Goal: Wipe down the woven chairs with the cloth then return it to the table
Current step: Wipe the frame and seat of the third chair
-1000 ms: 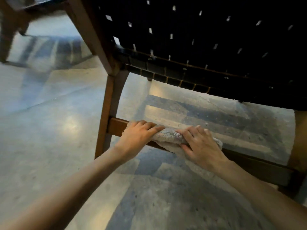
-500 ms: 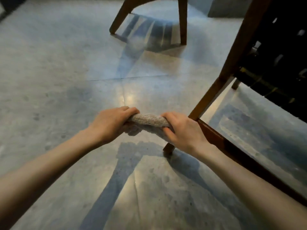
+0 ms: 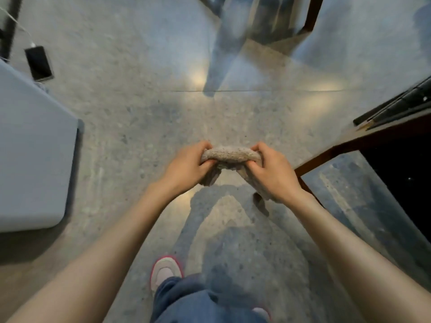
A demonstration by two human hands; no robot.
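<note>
"What is here?"

"A shiny grey stone floor (image 3: 130, 117). On the left is a pale grey table with a round corner (image 3: 30, 159). On the right is a brown wooden chair with black woven straps (image 3: 349, 145)."

"And the hands?"

"The left hand (image 3: 186, 169) and the right hand (image 3: 272, 176) each pinch one end of the fluffy beige cloth (image 3: 229, 156). It hangs over the floor, between table and chair."

"All done?"

"Not yet, I think. The cloth isn't on the table. I can't tell if every chair got wiped."
</note>
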